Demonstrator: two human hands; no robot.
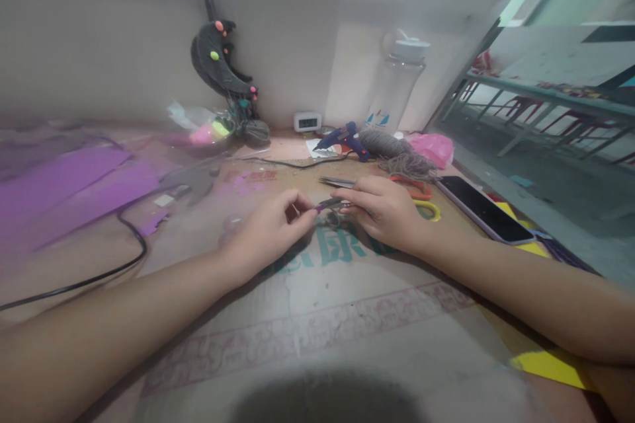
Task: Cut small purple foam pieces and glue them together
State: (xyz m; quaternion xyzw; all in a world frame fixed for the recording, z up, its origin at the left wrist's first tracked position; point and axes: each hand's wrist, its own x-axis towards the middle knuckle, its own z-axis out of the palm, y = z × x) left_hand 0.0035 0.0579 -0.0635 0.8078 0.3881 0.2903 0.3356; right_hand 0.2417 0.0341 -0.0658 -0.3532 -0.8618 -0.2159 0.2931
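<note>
My left hand pinches a small purple piece between thumb and fingertips. Close against it, my right hand has its fingers closed on a small dark grey thing, whose kind is too blurred to tell. A little grey loop shows just below the fingertips. Just beyond my right hand, metal scissor blades stick out to the left. Past its knuckles lie an orange scissor handle and a yellow handle, partly hidden by the hand.
Purple sheets and a black cable are at left. Behind the hands stand a blue glue gun, grey yarn, a small clock and a clear bottle. A phone lies near the right edge.
</note>
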